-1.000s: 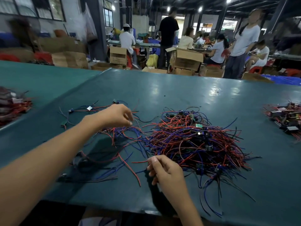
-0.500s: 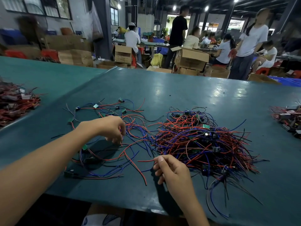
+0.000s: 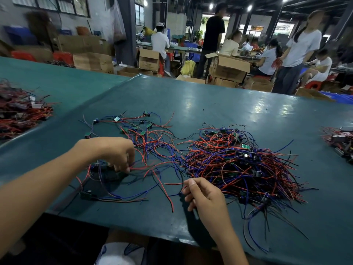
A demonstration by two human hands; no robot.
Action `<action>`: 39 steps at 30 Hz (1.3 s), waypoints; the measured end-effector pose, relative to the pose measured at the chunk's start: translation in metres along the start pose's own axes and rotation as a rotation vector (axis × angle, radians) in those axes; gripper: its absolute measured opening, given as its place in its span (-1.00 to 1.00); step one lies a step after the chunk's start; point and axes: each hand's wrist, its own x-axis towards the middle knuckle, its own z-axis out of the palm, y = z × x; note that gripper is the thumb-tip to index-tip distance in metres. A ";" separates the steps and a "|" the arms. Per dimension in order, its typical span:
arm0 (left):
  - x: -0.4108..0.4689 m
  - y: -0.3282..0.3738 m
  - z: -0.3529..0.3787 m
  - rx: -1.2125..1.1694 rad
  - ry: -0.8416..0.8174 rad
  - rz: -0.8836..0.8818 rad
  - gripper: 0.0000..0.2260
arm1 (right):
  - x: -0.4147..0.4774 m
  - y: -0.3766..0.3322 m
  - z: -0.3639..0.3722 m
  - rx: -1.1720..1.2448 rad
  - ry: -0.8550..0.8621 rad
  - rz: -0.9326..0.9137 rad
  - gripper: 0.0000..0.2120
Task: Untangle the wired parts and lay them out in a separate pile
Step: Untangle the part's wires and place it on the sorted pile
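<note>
A dense tangle of red, blue and black wired parts (image 3: 242,165) lies on the green table (image 3: 210,104), right of centre. To its left spreads a looser pile of separated parts (image 3: 133,129) with small green boards. My left hand (image 3: 116,152) is low over the near part of that loose pile, fingers curled down and pinching a red wire at the table surface. My right hand (image 3: 204,194) sits at the near left edge of the tangle, fingers curled, pinching wires there.
Another heap of red wired parts (image 3: 17,111) lies at the far left, and a further one (image 3: 342,140) at the right edge. Cardboard boxes (image 3: 227,67) and several people are beyond the table. The table's near edge runs just under my right wrist.
My left hand has come down and toward me, from above the loose pile to the table surface, carrying a wire. My right hand has stayed at the tangle's edge.
</note>
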 end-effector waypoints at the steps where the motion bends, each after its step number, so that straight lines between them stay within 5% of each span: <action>1: 0.000 0.003 -0.002 -0.035 0.067 0.025 -0.81 | 0.000 -0.001 0.000 0.004 0.003 0.002 -0.74; 4: 0.002 0.013 -0.004 -0.021 0.216 0.052 -0.56 | 0.000 -0.002 0.001 0.009 0.015 0.004 -0.73; 7: 0.004 0.017 0.005 0.077 0.087 -0.060 -0.40 | 0.000 -0.003 0.001 0.008 0.014 0.004 -0.74; 22: -0.006 0.007 -0.003 -0.091 0.159 -0.059 -0.49 | -0.001 -0.004 0.000 0.010 0.023 0.010 -0.75; 31: -0.002 0.016 -0.025 -0.683 0.078 0.153 -0.47 | -0.002 -0.006 0.001 0.041 0.032 0.014 -0.75; 36: 0.001 0.015 -0.037 -1.014 0.254 0.261 -0.48 | -0.002 -0.007 0.000 0.032 0.026 0.009 -0.75; 39: -0.002 0.026 -0.044 -0.998 0.433 0.375 -0.59 | -0.001 -0.006 0.000 0.031 0.032 0.016 -0.76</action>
